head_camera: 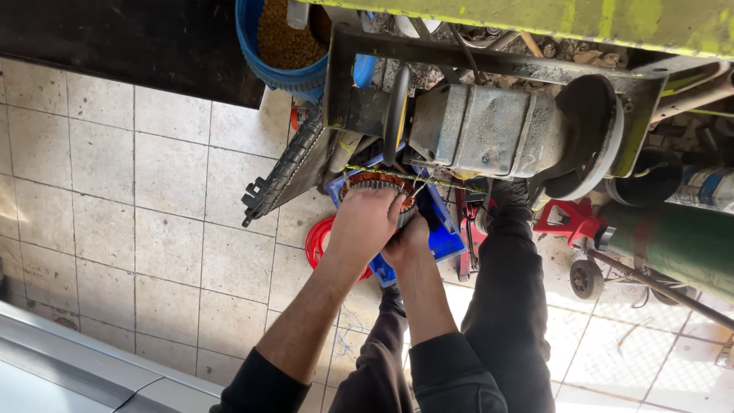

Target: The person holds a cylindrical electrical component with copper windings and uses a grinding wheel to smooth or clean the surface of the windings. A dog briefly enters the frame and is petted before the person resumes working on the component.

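A round metal ring with shiny copper wire wound inside it (380, 186) sits near the middle of the view. It looks like a motor part, with thin ridges on its grey edge. Only its top half shows, because both hands cover the rest.

The left hand (362, 224) lies over the front of the ring, with its fingers (380, 200) curled closed around the ring. The right hand (407, 239) is tucked just beside it at 4 o'clock, touching the ring's side. I cannot tell how the right hand's fingers are set, because the left hand hides them. Both sleeves are dark and pushed up.

Under the ring is a blue plastic crate (446, 233), mostly hidden. At 12 o'clock from the ring is a big grey metal vise (489, 130), blocky and scratched, fixed under a yellow-green tabletop (581, 17) with chipped paint. At 9 o'clock a black ribbed bar (281, 172) leans down. A red coil of hose (315, 246) lies on the pale tiled floor (138, 199) at 7 o'clock. A blue bucket of small brown bits (281, 40) is at 11 o'clock, cut off at the top. At 3 o'clock are a red stand (569, 222) and a green cylinder (673, 241).
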